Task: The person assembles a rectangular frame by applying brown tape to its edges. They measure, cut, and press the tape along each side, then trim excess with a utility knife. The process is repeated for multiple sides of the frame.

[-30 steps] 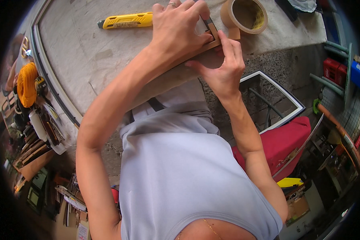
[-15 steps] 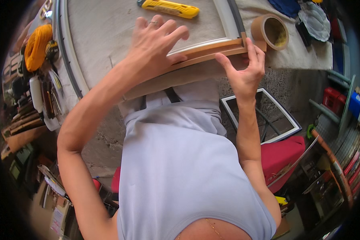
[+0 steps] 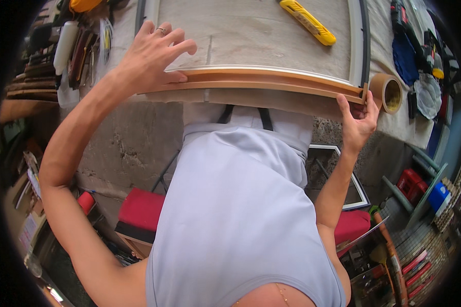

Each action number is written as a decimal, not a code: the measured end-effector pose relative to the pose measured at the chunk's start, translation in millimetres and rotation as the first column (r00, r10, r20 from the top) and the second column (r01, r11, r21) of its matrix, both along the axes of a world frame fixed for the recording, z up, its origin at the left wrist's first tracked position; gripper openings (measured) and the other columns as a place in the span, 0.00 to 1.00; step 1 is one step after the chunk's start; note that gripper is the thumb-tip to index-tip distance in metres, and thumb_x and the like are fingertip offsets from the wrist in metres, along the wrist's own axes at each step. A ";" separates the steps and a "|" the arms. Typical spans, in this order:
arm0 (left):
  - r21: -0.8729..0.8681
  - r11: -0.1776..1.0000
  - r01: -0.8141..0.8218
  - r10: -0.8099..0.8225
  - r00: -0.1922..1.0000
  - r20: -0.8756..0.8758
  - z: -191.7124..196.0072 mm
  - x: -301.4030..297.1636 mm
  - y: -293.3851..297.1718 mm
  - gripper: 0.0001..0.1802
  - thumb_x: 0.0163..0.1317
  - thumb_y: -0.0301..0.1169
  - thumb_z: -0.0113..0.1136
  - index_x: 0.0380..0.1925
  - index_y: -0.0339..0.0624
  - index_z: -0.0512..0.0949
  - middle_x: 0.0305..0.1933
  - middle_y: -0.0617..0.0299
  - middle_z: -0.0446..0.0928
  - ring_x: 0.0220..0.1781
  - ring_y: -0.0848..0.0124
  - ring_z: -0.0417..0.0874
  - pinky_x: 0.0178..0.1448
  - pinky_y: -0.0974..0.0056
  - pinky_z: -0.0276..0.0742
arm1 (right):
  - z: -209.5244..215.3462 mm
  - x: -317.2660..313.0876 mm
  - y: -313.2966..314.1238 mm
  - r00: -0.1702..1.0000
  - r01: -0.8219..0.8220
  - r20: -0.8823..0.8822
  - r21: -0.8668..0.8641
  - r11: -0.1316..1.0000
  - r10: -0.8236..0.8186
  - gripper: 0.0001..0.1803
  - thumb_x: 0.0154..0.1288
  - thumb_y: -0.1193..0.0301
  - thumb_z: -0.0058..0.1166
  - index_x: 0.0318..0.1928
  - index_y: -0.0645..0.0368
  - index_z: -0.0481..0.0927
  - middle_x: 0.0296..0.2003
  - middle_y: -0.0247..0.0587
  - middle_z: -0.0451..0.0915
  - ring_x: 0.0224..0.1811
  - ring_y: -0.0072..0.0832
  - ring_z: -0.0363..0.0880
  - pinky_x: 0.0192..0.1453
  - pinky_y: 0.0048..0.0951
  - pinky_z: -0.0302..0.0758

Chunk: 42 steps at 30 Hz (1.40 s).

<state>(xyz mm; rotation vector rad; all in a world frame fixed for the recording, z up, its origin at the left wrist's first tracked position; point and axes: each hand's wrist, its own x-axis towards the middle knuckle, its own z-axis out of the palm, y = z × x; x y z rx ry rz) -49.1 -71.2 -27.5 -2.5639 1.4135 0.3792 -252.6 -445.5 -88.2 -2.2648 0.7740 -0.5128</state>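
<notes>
Left hand: we see our left hand (image 3: 151, 56) spread wide, fingers splayed, the palm and thumb pressing down on the near left end of the wooden frame (image 3: 261, 82); it clamps nothing, it only bears flat on the wood.
Right hand: our right hand (image 3: 358, 120) pinches the frame's right corner, fingertips curled up over the end of the wooden rail, the thumb below it.
Frame: we see it lying flat on the workbench (image 3: 256, 36), its near wooden rail running along the bench's front edge from one hand to the other, a pale inner moulding just behind the wood.
Utility knife: a yellow utility knife (image 3: 308, 21) lies inside the frame's opening, well apart from both hands.
Tape: a brown tape roll (image 3: 386, 92) stands on edge just beside the frame's right corner, close to our right fingers.
Right of bench: dark blue cloth (image 3: 405, 53) and small tools.
Below: a red stool (image 3: 141, 210) and a white empty frame (image 3: 351, 179) on the floor.
</notes>
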 end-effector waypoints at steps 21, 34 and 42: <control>0.086 0.985 -0.149 0.156 0.985 -0.073 11.6 4.2 48.6 0.26 0.40 0.35 0.79 0.41 0.55 0.78 0.43 0.71 0.76 0.54 0.68 0.71 0.59 0.58 0.60 | -10.3 -2.6 -7.6 1.000 0.023 -0.020 0.103 0.994 -0.021 0.45 0.49 0.59 0.78 0.61 0.73 0.72 0.50 0.43 0.75 0.44 0.27 0.79 0.49 0.29 0.78; -0.492 0.867 -0.074 -0.017 0.984 -0.178 -38.6 -4.0 8.0 0.13 0.52 0.44 0.73 0.33 0.53 0.84 0.33 0.72 0.81 0.44 0.71 0.73 0.50 0.63 0.57 | -1.2 2.3 1.7 0.998 0.024 -0.049 -0.057 0.998 -0.027 0.46 0.44 0.55 0.79 0.60 0.71 0.75 0.43 0.44 0.76 0.41 0.32 0.78 0.49 0.34 0.76; -0.590 0.791 -0.161 -0.031 0.953 -0.301 -60.3 -21.4 -106.6 0.15 0.50 0.49 0.73 0.26 0.53 0.82 0.25 0.74 0.80 0.35 0.72 0.75 0.44 0.63 0.60 | 2.7 1.7 1.2 0.997 0.013 -0.076 -0.102 0.995 -0.021 0.46 0.42 0.56 0.80 0.59 0.70 0.75 0.46 0.49 0.77 0.47 0.40 0.80 0.52 0.37 0.77</control>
